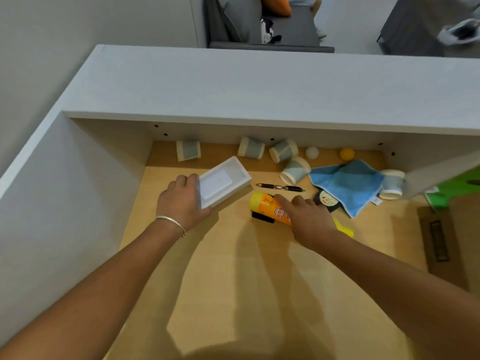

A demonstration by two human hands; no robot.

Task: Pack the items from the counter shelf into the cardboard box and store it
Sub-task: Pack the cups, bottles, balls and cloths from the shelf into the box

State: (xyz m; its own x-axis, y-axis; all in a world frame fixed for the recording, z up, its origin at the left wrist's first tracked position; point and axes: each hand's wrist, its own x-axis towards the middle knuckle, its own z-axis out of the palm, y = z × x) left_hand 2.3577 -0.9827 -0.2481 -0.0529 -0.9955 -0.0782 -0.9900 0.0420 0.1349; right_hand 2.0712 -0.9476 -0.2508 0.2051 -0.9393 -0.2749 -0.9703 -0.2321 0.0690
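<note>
Bright, even indoor light falls from above and behind the viewer onto the wooden shelf (233, 294), where both forearms throw broad, soft-edged shadows running towards the near edge. Under the white counter top (259, 84) the back of the shelf sits in dimmer shade. No strong glare shows on the wood. Straight edges bow outwards towards the frame borders, a wide-lens effect. Beyond the counter top, the shoe (459, 32) is smeared and soft.

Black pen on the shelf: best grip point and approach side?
Pinch the pen at mid-barrel from above, fingers on its near and far sides. It lies flat, running left-right, with bare wood around it; the yellow bottle and paper cup sit close by but leave the middle free.
</note>
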